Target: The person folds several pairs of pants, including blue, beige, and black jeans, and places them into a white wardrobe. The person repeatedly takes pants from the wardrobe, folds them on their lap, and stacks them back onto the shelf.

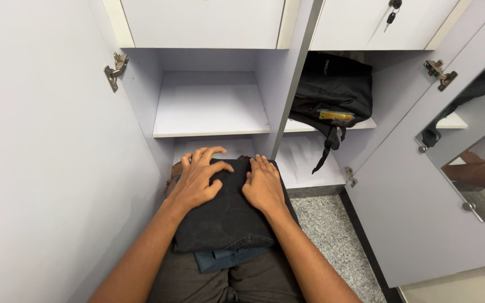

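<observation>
A folded dark grey pair of jeans [228, 216] lies on top of a small stack of folded clothes, with a blue folded garment [225, 259] showing beneath it, all resting on my lap in front of an open cupboard. My left hand [197, 177] presses flat on the top left of the dark jeans, fingers spread. My right hand [263, 184] rests flat on the top right of the same garment, fingers together and pointing forward. Neither hand grips anything.
The open cupboard has a bare white shelf [211, 132] straight ahead. A black backpack [332, 90] sits on the shelf of the right compartment. An open door with a mirror [472, 140] stands at right, another open door [40, 151] at left. Speckled floor [332, 235] lies below.
</observation>
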